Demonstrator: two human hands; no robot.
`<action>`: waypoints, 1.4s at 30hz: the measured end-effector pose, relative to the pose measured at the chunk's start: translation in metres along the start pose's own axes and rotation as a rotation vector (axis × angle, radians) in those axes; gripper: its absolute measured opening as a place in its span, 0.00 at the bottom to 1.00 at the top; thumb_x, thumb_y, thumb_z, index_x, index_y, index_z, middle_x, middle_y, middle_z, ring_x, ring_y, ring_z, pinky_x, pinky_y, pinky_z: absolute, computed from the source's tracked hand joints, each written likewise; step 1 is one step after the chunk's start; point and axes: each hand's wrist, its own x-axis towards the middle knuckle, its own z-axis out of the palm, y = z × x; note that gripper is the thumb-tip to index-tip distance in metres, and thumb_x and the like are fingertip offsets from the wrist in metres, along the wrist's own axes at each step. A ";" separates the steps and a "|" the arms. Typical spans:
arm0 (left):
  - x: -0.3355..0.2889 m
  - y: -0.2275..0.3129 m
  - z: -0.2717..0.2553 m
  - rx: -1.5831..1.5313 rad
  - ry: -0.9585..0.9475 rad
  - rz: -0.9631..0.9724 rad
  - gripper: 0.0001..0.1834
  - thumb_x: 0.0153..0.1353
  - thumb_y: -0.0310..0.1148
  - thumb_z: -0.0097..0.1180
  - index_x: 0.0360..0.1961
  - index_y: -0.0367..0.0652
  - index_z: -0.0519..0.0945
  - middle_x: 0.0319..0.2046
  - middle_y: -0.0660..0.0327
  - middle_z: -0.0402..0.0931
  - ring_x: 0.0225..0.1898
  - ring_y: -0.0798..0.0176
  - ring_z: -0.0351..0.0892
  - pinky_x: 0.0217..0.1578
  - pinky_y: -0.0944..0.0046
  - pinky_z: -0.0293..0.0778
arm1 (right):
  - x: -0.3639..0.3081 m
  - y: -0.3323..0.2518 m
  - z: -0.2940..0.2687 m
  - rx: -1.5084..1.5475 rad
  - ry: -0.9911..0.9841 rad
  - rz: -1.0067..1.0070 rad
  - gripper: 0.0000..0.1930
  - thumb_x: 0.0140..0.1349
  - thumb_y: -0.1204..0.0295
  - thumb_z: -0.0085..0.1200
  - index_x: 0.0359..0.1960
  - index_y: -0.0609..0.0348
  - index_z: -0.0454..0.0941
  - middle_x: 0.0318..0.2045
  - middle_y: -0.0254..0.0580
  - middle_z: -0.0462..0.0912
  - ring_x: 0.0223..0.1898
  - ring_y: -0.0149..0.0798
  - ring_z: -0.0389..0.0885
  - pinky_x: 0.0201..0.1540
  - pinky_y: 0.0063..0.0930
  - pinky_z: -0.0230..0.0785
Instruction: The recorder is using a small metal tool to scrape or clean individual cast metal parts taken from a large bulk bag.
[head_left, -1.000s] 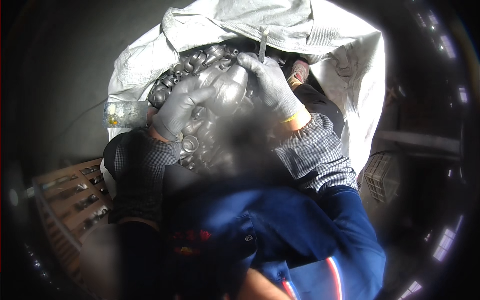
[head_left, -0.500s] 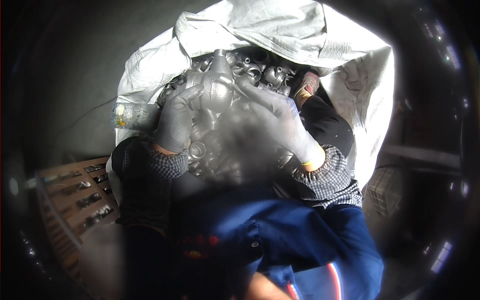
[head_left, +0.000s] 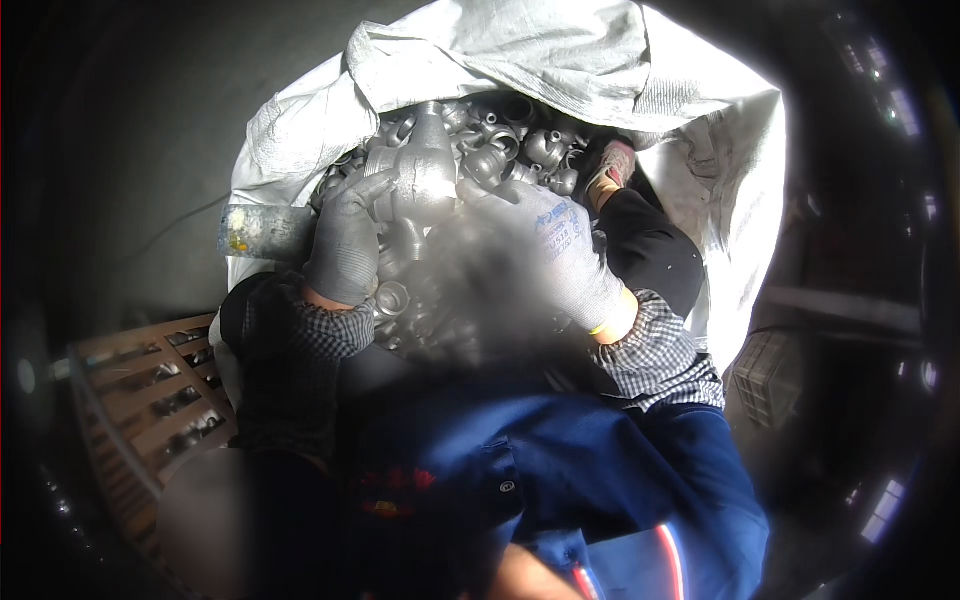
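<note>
A silver-grey metal casting (head_left: pixel 427 180), with a round body and a narrow neck pointing away from me, is held up over a sack full of similar parts. My left hand (head_left: pixel 345 240), in a grey glove, grips it from the left, thumb and fingers at its side. My right hand (head_left: pixel 560 245), in a pale grey glove with blue print on its back, has its fingers bent together against the casting's right edge. Whatever lies under those fingertips is hidden. Below the casting, several loose metal fittings (head_left: pixel 392 298) lie in blurred shadow.
A large white woven sack (head_left: pixel 560 50) surrounds the fittings, its rim folded over. A stained grey cylinder (head_left: pixel 265 232) sits by my left wrist. At the lower left stands a brown slatted crate (head_left: pixel 150 390) with parts inside. A shoe (head_left: pixel 612 170) rests within the sack's right side.
My right hand has drawn its outstretched finger in and turned, showing more of its back. The casting has tilted slightly and shifted a little left; my left hand keeps its grip.
</note>
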 end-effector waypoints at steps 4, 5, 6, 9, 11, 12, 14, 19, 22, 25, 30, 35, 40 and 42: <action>-0.004 0.005 0.011 0.026 0.002 0.013 0.18 0.66 0.35 0.42 0.50 0.35 0.74 0.32 0.61 0.81 0.23 0.75 0.75 0.13 0.78 0.62 | -0.004 0.005 0.001 0.048 -0.089 0.068 0.29 0.50 0.79 0.53 0.57 0.45 0.74 0.33 0.41 0.76 0.38 0.45 0.78 0.35 0.37 0.72; -0.005 0.005 0.011 0.027 0.003 0.014 0.18 0.66 0.35 0.42 0.50 0.35 0.74 0.32 0.61 0.81 0.23 0.75 0.75 0.13 0.78 0.62 | -0.006 0.006 0.001 0.039 -0.094 0.071 0.27 0.51 0.78 0.53 0.57 0.43 0.75 0.32 0.41 0.76 0.38 0.45 0.79 0.34 0.36 0.72; -0.005 0.005 0.010 0.050 0.012 0.007 0.18 0.66 0.35 0.42 0.50 0.36 0.74 0.31 0.61 0.81 0.23 0.75 0.75 0.14 0.78 0.62 | -0.007 0.006 0.001 0.040 -0.093 0.070 0.27 0.51 0.78 0.53 0.57 0.43 0.75 0.32 0.41 0.76 0.38 0.45 0.79 0.34 0.36 0.72; -0.004 0.003 0.006 0.086 0.016 0.014 0.17 0.65 0.34 0.43 0.50 0.36 0.74 0.31 0.62 0.81 0.23 0.76 0.75 0.14 0.78 0.62 | -0.007 0.008 -0.002 0.101 -0.049 0.040 0.25 0.54 0.76 0.54 0.56 0.42 0.75 0.32 0.41 0.76 0.36 0.44 0.79 0.33 0.36 0.72; -0.005 0.004 0.007 0.099 0.009 0.026 0.17 0.64 0.34 0.44 0.50 0.36 0.74 0.31 0.62 0.81 0.23 0.76 0.75 0.15 0.78 0.61 | -0.008 0.008 -0.007 0.213 -0.075 0.089 0.24 0.55 0.75 0.55 0.55 0.43 0.76 0.31 0.41 0.76 0.35 0.45 0.79 0.34 0.36 0.72; -0.008 0.008 0.010 0.087 0.001 0.022 0.17 0.64 0.34 0.45 0.50 0.36 0.75 0.32 0.62 0.81 0.23 0.76 0.75 0.15 0.78 0.62 | -0.007 0.008 -0.006 0.213 -0.074 0.091 0.24 0.55 0.75 0.55 0.55 0.43 0.76 0.31 0.41 0.76 0.35 0.45 0.79 0.34 0.36 0.72; -0.009 0.009 0.015 0.076 -0.007 0.017 0.17 0.63 0.33 0.45 0.50 0.36 0.75 0.32 0.62 0.81 0.23 0.75 0.75 0.15 0.78 0.62 | -0.006 0.009 -0.004 0.221 0.045 0.067 0.24 0.54 0.76 0.56 0.55 0.44 0.76 0.31 0.42 0.77 0.35 0.45 0.79 0.34 0.37 0.72; -0.005 0.006 0.016 0.031 0.089 0.034 0.16 0.61 0.28 0.47 0.49 0.34 0.77 0.32 0.59 0.79 0.23 0.71 0.77 0.19 0.75 0.72 | -0.006 0.007 -0.007 0.171 -0.047 0.077 0.24 0.54 0.77 0.55 0.55 0.45 0.76 0.31 0.42 0.77 0.36 0.46 0.79 0.35 0.37 0.72; -0.008 0.012 0.014 -0.015 0.006 -0.011 0.16 0.61 0.28 0.47 0.49 0.34 0.77 0.31 0.59 0.79 0.22 0.72 0.76 0.18 0.75 0.70 | -0.008 0.006 -0.001 0.159 -0.076 0.059 0.24 0.54 0.77 0.55 0.54 0.46 0.77 0.31 0.42 0.77 0.36 0.46 0.79 0.36 0.37 0.72; -0.011 0.015 0.014 0.012 -0.043 0.000 0.16 0.61 0.28 0.47 0.49 0.33 0.77 0.31 0.59 0.79 0.21 0.72 0.75 0.18 0.76 0.69 | -0.006 0.004 -0.003 0.196 -0.074 0.059 0.23 0.54 0.77 0.55 0.54 0.46 0.77 0.31 0.43 0.77 0.36 0.46 0.79 0.36 0.37 0.72; -0.008 0.009 0.012 0.047 0.012 0.047 0.16 0.61 0.27 0.47 0.48 0.34 0.77 0.30 0.59 0.79 0.20 0.72 0.74 0.18 0.76 0.69 | -0.006 0.007 -0.003 0.246 -0.017 0.058 0.23 0.55 0.78 0.55 0.54 0.46 0.77 0.31 0.42 0.77 0.36 0.46 0.79 0.36 0.36 0.72; -0.012 0.011 0.019 0.050 0.052 0.034 0.15 0.61 0.28 0.47 0.48 0.34 0.77 0.30 0.59 0.79 0.20 0.73 0.75 0.18 0.76 0.70 | -0.004 0.012 -0.001 0.259 0.016 0.107 0.24 0.54 0.78 0.55 0.55 0.45 0.76 0.32 0.42 0.77 0.37 0.46 0.79 0.37 0.36 0.72; -0.011 0.013 0.014 0.051 -0.015 0.008 0.15 0.62 0.29 0.47 0.47 0.34 0.77 0.30 0.59 0.78 0.22 0.73 0.75 0.18 0.75 0.70 | -0.006 0.008 -0.003 0.265 -0.048 0.083 0.25 0.54 0.78 0.55 0.55 0.45 0.76 0.32 0.42 0.77 0.37 0.46 0.79 0.37 0.37 0.72; -0.011 0.012 0.018 0.029 0.016 0.010 0.15 0.61 0.28 0.47 0.47 0.34 0.77 0.31 0.59 0.78 0.22 0.73 0.75 0.18 0.76 0.70 | -0.006 0.009 0.000 0.261 -0.026 0.078 0.25 0.54 0.78 0.55 0.55 0.45 0.76 0.31 0.42 0.77 0.37 0.47 0.79 0.37 0.37 0.72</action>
